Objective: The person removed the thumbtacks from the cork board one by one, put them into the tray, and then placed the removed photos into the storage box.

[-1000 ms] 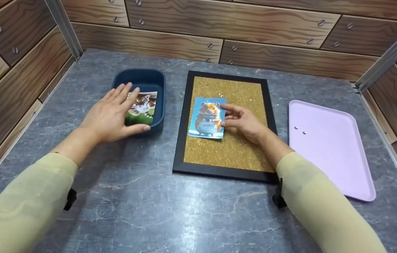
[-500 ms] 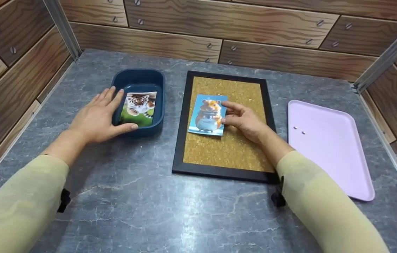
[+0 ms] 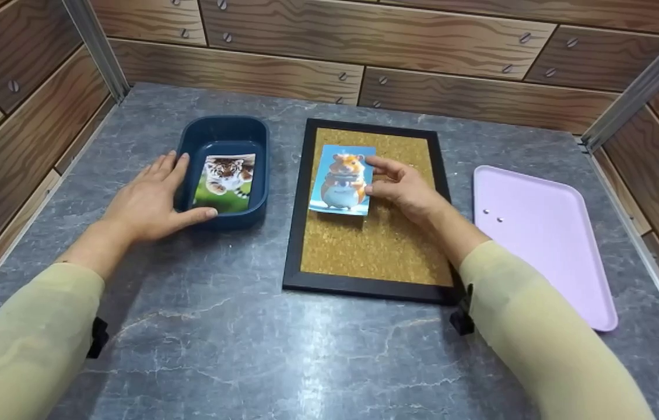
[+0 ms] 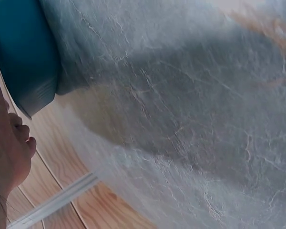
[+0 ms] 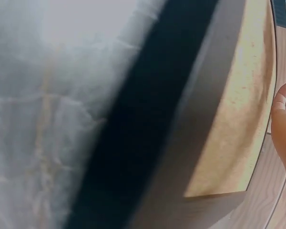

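My right hand (image 3: 402,186) pinches the right edge of a picture card (image 3: 342,182) printed with a hamster on blue. The card hovers over the upper left of a black-framed cork board (image 3: 364,251) and casts a shadow on it. At the left, a dark blue rectangular container (image 3: 221,129) holds a card with a tiger cub (image 3: 228,182). My left hand (image 3: 146,201) lies along that container's left side, fingers extended, thumb over the near rim. The left wrist view catches the container's outer wall (image 4: 24,47) and part of the hand; the right wrist view shows the board's frame close up.
A lilac tray (image 3: 545,245) lies right of the board, partly behind my right forearm, with two small shiny round pieces (image 3: 493,216) on it. All stand on a grey marbled table (image 3: 236,344) enclosed by wood-patterned walls (image 3: 288,35).
My left hand has moved left from over the container to its side, uncovering the tiger card. My right hand has shifted the hamster card slightly up toward the board's far end.
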A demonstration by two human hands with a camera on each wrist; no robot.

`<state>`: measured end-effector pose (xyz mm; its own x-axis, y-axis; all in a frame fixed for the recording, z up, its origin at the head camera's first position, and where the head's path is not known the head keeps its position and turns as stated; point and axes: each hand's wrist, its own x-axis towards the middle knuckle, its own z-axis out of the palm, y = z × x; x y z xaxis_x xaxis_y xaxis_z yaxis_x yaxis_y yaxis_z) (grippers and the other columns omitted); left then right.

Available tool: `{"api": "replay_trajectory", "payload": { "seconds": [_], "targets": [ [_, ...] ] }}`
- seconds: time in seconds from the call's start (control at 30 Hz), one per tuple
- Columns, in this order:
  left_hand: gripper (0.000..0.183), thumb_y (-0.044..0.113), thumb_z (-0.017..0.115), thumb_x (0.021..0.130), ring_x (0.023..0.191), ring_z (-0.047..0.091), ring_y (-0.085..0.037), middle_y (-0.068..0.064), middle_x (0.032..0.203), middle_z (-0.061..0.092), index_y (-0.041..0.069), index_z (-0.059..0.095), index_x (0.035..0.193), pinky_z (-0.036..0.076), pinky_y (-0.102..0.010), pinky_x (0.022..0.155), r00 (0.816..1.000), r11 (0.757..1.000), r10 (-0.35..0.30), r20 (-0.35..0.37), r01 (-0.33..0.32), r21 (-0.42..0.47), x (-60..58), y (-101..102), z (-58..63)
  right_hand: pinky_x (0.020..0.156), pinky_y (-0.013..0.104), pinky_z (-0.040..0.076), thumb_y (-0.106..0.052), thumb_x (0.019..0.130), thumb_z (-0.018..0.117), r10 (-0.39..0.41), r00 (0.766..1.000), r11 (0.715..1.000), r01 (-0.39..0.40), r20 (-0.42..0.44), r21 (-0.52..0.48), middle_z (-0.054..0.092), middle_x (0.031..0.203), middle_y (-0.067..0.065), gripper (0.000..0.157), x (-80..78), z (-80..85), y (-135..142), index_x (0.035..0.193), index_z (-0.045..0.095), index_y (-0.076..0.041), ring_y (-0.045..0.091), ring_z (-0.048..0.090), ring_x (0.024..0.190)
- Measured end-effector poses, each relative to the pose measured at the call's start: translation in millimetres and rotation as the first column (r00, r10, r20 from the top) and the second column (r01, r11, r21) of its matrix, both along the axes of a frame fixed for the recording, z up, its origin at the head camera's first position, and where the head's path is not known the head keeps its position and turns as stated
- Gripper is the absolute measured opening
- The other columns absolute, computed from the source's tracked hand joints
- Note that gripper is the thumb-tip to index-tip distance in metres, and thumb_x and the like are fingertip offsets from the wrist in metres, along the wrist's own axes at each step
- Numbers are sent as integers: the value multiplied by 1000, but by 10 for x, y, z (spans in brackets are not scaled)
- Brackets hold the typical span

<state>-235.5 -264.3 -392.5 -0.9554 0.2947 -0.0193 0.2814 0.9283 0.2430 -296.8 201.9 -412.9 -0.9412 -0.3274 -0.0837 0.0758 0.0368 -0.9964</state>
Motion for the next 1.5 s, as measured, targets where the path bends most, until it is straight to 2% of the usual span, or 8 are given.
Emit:
{"api": "replay_trajectory", "payload": {
  "seconds": [0.27,0.53,0.87,1.1,1.3,1.5],
  "targets": [
    [128,90,49,89,160,7,-47,-31,173,6,0,5,169,10,-61,128,999,1000,19,45,-19,-5,8,-32,-17,93,26,57,11,96,68,14,999,999,-13,-29,29,55,140,19,69,-34,166,-65,160,44,0,16,69,103],
    [128,90,47,89,160,9,-49,-33,172,8,-2,7,169,12,-63,127,998,999,29,61,-27,-18,16,-50,-55,94,29,58,14,97,65,62,996,998,-63,-61,-15,53,138,20,67,-59,315,-179,159,42,3,18,71,103],
    [128,89,46,90,159,11,-49,-33,172,9,-6,8,168,13,-63,127,998,1000,25,66,-24,-16,8,-56,-64,100,32,56,9,98,68,100,991,995,-99,-86,17,52,142,19,67,-94,486,-328,160,43,0,21,69,110],
    [128,88,45,92,159,10,-49,-34,172,7,-8,6,167,12,-63,127,996,999,32,86,-30,-20,3,-56,-42,99,32,56,8,97,69,108,989,994,-109,-98,-5,55,139,18,66,-130,544,-475,158,47,-1,22,69,110],
    [126,87,45,93,159,11,-50,-34,171,9,-9,7,166,12,-62,128,997,1000,22,76,-20,-21,-1,-37,-15,102,34,56,7,96,70,110,988,994,-112,-111,-15,56,138,17,65,-156,585,-591,157,49,-2,25,68,113],
    [128,88,45,92,159,13,-49,-34,171,11,-10,10,166,15,-62,127,998,999,24,61,-22,-30,3,-36,-13,100,34,57,13,95,67,109,988,989,-119,-111,-84,59,134,17,65,-172,619,-716,156,48,2,21,70,105]
  ]
}}
